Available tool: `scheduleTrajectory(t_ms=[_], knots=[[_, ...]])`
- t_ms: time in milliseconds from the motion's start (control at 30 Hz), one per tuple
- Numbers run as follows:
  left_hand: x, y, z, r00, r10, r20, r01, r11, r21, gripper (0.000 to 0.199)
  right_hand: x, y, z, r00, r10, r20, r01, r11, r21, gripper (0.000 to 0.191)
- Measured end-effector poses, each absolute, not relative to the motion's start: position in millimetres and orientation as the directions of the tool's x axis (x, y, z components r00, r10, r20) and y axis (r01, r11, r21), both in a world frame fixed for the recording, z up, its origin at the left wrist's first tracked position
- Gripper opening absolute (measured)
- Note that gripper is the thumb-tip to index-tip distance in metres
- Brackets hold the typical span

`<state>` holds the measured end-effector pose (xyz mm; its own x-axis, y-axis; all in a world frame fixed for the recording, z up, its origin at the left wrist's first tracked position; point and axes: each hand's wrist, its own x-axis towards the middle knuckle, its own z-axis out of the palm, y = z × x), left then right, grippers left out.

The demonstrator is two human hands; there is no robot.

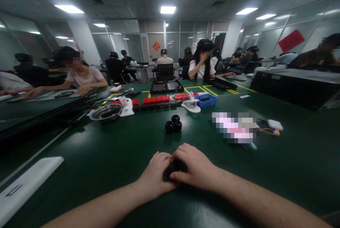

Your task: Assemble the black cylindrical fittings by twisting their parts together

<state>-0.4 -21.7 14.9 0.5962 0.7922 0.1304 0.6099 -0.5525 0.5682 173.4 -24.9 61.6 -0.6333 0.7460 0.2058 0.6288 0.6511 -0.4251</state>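
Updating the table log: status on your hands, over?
Left hand and right hand curled around dark object. Grip partly hidden. Possible obstruction: three black round pieces just beyond.

We are in an office-like workroom: beyond our green table [127, 143], people [163, 60] sit on office chairs [165, 71] before glass partitions [187, 40]; light panels [168, 10] glow above it, and a blue parts bin [211, 103] stands toward its far side.

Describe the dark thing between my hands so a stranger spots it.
On the broad green tabletop, find your bare left hand and right hand. Between them is the small black object, partly covered by fingers, unlike the three glossy, round black pieces beyond.
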Motion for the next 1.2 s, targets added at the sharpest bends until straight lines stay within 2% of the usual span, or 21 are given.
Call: scheduleTrajectory(t_ms=[67,200,333,433,500,600,700,900,1000,1100,1200], knots=[[-0.2,-22.0,14.2,0.588,0.799,0.126,0.617,-0.543,0.570,0.041,173.1,-25.9,64.2,-0.694,0.696,0.187,0.570,0.689,-0.447,0.020],[-0.1,-22.4,12.5,0.568,0.813,0.128,0.626,-0.527,0.574,0.046,174.1,-28.7,69.1,-0.774,0.599,0.207,0.441,0.744,-0.502,0.035],[-0.4,-22.8,15.2,0.589,0.798,0.129,0.618,-0.547,0.565,0.044,175.0,-27.4,67.0,-0.665,0.714,0.220,0.569,0.675,-0.469,0.025],[-0.6,-22.4,16.5,0.586,0.800,0.128,0.625,-0.547,0.556,0.043,174.0,-24.6,63.0,-0.599,0.771,0.217,0.655,0.627,-0.422,0.032],[-0.7,-21.7,15.3,0.590,0.798,0.123,0.626,-0.548,0.555,0.044,173.1,-23.7,61.9,-0.622,0.757,0.199,0.650,0.641,-0.408,0.031],[-0.9,-21.0,11.4,0.590,0.795,0.139,0.620,-0.556,0.553,0.045,172.6,-24.9,63.8,-0.730,0.657,0.189,0.541,0.723,-0.429,0.026],[-0.7,-21.1,8.9,0.580,0.802,0.146,0.621,-0.551,0.558,0.047,173.7,-27.4,66.3,-0.790,0.575,0.213,0.434,0.769,-0.469,0.038],[0.0,-22.1,14.4,0.596,0.793,0.125,0.623,-0.555,0.552,0.042,174.1,-26.7,63.9,-0.649,0.724,0.232,0.606,0.677,-0.419,0.039],[-0.1,-22.0,15.2,0.602,0.789,0.122,0.617,-0.557,0.556,0.041,173.2,-25.3,63.3,-0.640,0.744,0.193,0.650,0.658,-0.381,0.039],[-0.9,-21.4,12.2,0.591,0.796,0.128,0.619,-0.550,0.560,0.042,173.8,-26.3,65.5,-0.708,0.687,0.164,0.582,0.700,-0.414,0.027],[-2.3,-20.5,9.2,0.587,0.799,0.128,0.618,-0.545,0.566,0.046,174.8,-28.8,68.0,-0.757,0.627,0.183,0.490,0.730,-0.477,0.036]])
